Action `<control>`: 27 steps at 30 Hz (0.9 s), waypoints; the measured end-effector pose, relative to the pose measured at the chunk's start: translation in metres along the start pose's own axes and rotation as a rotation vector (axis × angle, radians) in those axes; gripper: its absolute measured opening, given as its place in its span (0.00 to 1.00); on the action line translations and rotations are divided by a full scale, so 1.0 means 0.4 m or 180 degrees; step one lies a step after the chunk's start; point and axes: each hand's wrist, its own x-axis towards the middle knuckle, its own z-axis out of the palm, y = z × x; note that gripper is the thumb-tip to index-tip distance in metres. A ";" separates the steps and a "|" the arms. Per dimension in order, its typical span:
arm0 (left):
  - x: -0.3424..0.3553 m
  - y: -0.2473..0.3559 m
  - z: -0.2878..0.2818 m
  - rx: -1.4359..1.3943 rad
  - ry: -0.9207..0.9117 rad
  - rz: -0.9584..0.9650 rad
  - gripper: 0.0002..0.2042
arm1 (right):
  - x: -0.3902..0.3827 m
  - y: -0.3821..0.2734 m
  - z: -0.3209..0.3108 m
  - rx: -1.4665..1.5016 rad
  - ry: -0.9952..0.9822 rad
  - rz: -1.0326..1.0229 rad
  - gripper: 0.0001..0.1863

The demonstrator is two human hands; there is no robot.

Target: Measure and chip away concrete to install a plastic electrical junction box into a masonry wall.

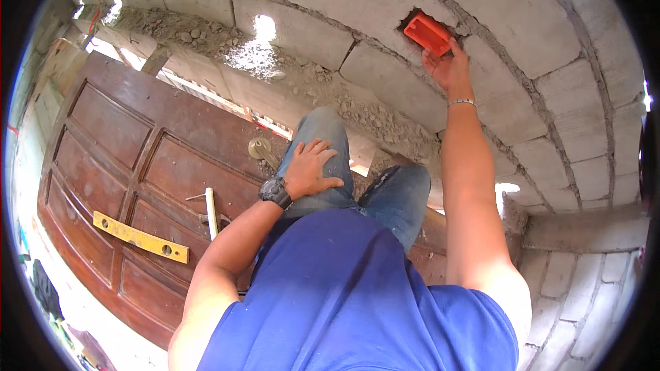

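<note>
An orange rectangular electrical box [425, 31] sits in a rough cut-out in the grey block wall [330, 0], its hollow side facing me. Dark gaps show around its upper left edge. My right hand [450, 69], arm stretched up and forward, grips the box's lower right end between thumb and fingers. On my left knee lies my left hand [311, 170], fingers spread over the jeans [322, 130] and holding nothing. Left of that knee is a round brass-coloured door knob [260, 148].
Beneath me a brown panelled door [103, 113] lies flat. A yellow spirit level [141, 236] and a white stick-like piece [211, 211] rest on it. Rubble [185, 31] lines a ledge along the wall. Another block wall [574, 288] stands at the right.
</note>
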 end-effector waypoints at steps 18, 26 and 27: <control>0.033 -0.003 0.005 -0.0003 0.0220 0.0109 0.32 | 0.025 0.036 0.003 0.0272 -0.0160 -0.0037 0.28; 0.041 0.002 0.004 -0.0014 0.0204 0.0066 0.32 | 0.008 0.037 0.027 0.0244 0.0120 -0.0200 0.28; 0.040 0.002 0.006 -0.0011 0.0209 0.0056 0.32 | 0.006 0.039 0.031 0.0245 0.0217 -0.0232 0.28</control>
